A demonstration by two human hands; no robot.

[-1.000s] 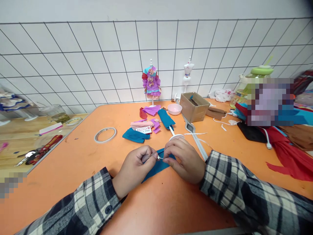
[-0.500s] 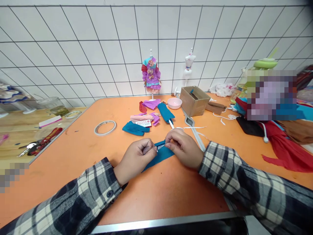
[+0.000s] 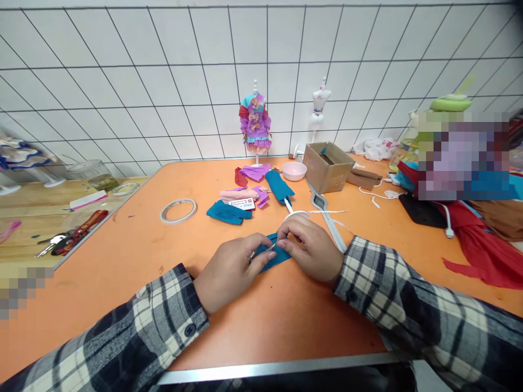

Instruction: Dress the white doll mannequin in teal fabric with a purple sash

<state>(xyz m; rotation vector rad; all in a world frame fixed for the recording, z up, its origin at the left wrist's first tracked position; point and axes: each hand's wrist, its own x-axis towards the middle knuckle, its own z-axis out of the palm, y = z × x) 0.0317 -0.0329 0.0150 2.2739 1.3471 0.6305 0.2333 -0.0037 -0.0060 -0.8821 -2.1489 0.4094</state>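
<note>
A small piece of teal cloth lies on the orange table, partly covered by both hands. My left hand is closed on its left part, with thumb and forefinger at a thin white strip. At the cloth's upper edge, the fingertips of my right hand are pinched together. The white strip shows between the two hands; where its ends lie is hidden by the fingers. Just beyond my right hand is a white stand base with a teal sleeve-like piece at its far end.
A roll of tape lies to the left. Ahead are folded teal cloth, a pink bowl, a cardboard box and a dressed mini mannequin. Grey scissor-like handles lie behind my right hand; red cloth is at right.
My left hand has loosened from a tight fist-like pinch, its fingers now reaching further over the cloth. My right hand stays pinched in nearly the same place. The view has shifted slightly.
</note>
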